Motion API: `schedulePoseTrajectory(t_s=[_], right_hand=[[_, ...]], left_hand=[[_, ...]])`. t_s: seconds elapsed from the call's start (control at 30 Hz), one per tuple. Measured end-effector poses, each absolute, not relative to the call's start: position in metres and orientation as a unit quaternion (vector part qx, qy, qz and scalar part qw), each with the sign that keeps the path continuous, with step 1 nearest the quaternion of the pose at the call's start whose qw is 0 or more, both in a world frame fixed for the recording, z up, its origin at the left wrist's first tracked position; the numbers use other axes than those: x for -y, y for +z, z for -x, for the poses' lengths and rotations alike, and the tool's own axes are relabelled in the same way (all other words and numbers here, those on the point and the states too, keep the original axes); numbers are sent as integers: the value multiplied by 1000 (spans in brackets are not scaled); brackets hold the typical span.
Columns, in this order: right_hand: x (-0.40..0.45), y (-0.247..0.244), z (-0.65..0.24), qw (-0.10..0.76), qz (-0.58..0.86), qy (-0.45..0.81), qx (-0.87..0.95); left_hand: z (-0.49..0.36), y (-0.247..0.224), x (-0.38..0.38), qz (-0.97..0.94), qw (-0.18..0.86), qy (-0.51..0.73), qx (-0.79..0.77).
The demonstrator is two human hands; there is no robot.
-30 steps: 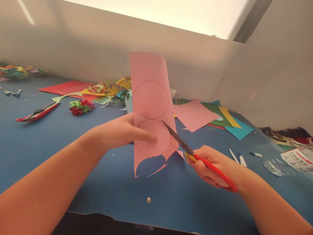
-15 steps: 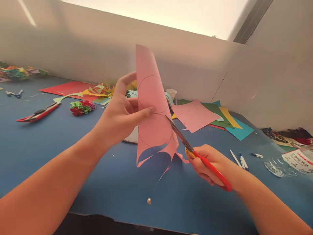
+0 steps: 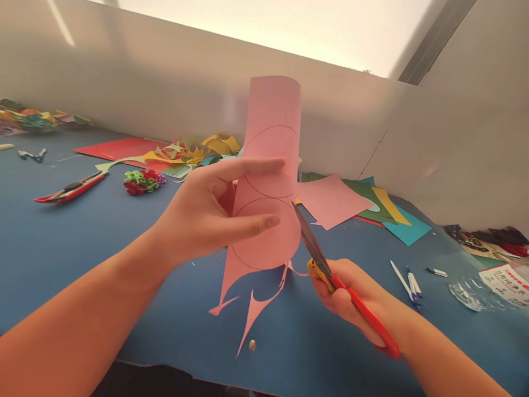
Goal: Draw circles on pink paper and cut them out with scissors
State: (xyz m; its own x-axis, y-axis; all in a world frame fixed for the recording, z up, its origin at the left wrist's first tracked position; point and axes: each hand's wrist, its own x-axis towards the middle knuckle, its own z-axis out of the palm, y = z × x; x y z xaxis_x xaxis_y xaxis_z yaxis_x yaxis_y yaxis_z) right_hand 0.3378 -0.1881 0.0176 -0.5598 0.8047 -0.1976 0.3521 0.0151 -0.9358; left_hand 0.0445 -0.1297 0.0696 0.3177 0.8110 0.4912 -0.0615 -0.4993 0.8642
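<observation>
Spreading across the whole near view, the blue table [image 3: 61,242] carries everything else, with a pale wall [image 3: 165,82] rising along its far edge. Above the middle of the table the pink sheet [image 3: 270,165] stands nearly upright in the air, curled at the top, with pencilled circles drawn on it and thin curved offcuts dangling from its lower edge toward the near side. The left hand [image 3: 206,212] grips this sheet from the left, thumb pressed on the lower circle and forefinger stretched across the one above it, the other fingers behind the paper. To the right and nearer, the right hand [image 3: 351,300] is closed through the red handles of the scissors [image 3: 330,273], whose blades point up and far-left and meet the right edge of the lower circle; the blades look almost closed, though how far apart they stand is hard to tell. Behind the sheet, a second pink piece [image 3: 330,201] lies flat on a stack of green, yellow and teal papers [image 3: 392,218]. Far left lie a red sheet [image 3: 119,149] and a heap of yellow scraps [image 3: 198,151]. A red knife [image 3: 72,187] lies at the left, with a small rolled-paper flower [image 3: 144,181] just right of it. Pens [image 3: 409,284] lie right of the scissors.
</observation>
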Motion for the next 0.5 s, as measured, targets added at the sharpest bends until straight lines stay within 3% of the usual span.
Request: schedulePoseTrajectory(t_s=[0.13, 0.33, 0.5], right_hand=[[191, 22, -333, 172, 409, 580, 683], [191, 22, -330, 161, 408, 587, 681], [190, 20, -328, 166, 411, 555, 704]], left_hand=[[-38, 73, 133, -717, 463, 455, -254], [-31, 74, 131, -781, 399, 404, -261], [-30, 73, 132, -761, 452, 402, -235]])
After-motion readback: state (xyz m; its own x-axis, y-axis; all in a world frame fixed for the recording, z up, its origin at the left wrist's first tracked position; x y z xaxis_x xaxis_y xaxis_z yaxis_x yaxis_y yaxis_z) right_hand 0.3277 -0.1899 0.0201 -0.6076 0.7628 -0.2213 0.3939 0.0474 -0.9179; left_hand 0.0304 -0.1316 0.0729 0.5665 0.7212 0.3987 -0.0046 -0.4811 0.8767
